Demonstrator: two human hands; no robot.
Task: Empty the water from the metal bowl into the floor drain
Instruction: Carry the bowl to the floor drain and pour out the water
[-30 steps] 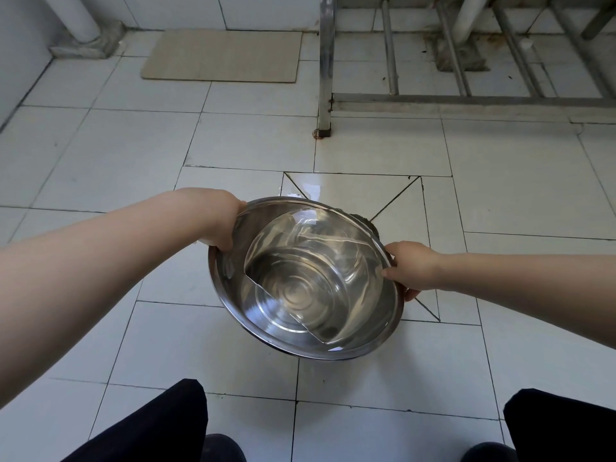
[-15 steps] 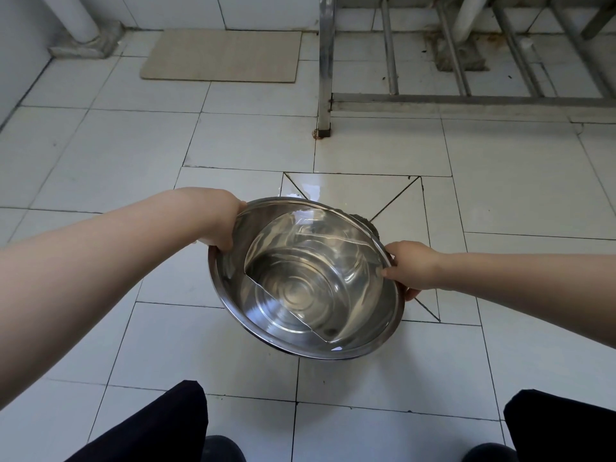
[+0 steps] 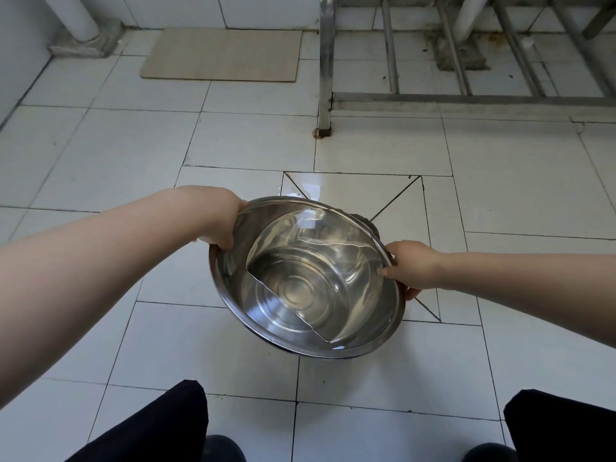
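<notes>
A floor [image 3: 140, 155] of pale square tiles fills the view, with one section ahead cut by diagonal grout lines that slope toward a centre. Over that section the metal bowl [image 3: 253, 315] is held in the air, tilted so its far right edge sits lowest. The water [image 3: 326, 261] is pooled against that far right side, its surface a straight line across the ringed bottom. The tiles just beyond the bowl's far rim look wet and glossy. A dark, rough patch shows just past the rim on the right, where the diagonals meet; whether it is the drain cannot be told, as the bowl hides most of it.

The left hand [image 3: 221, 221] has a clenched grip on the bowl's far left rim. The right hand [image 3: 411, 268] grasps the right rim, thumb inside and fingers under.

Farther off, a beige mat [image 3: 223, 55] lies near the far wall, a white pipe [image 3: 81, 18] stands in the far left corner, and a metal frame [image 3: 325, 78] with crossbars stands to the far right. The person's dark trouser knees [image 3: 160, 425] and shoe tips frame the near edge.
</notes>
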